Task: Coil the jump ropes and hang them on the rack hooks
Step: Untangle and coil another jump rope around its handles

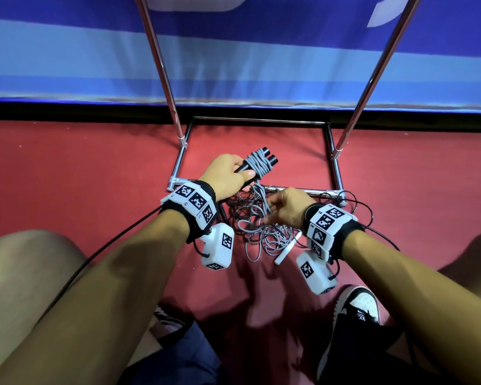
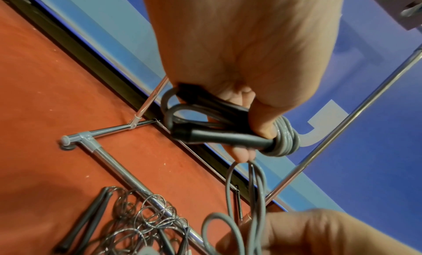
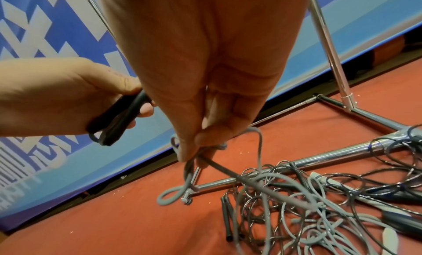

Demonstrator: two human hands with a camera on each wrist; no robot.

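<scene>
My left hand [image 1: 243,172] grips the two black handles [image 1: 261,159] of a grey jump rope held side by side, with several turns of the grey cord [image 1: 257,163] wound round them. The same wrapped bundle [image 2: 285,139] shows beside the thumb in the left wrist view. The loose grey cord [image 1: 263,197] runs down to my right hand [image 1: 270,211], which pinches a few strands [image 3: 189,166] between thumb and fingers. Below both hands a tangled pile of grey and thin wire ropes [image 1: 261,232] lies on the red floor.
The chrome rack's base frame [image 1: 303,191] lies under the pile, and its two uprights [image 1: 161,65] rise toward a blue banner wall [image 1: 67,51]. A white handle [image 1: 285,251] and a pair of thin black handles [image 2: 91,213] lie in the pile. My knees and shoes flank it.
</scene>
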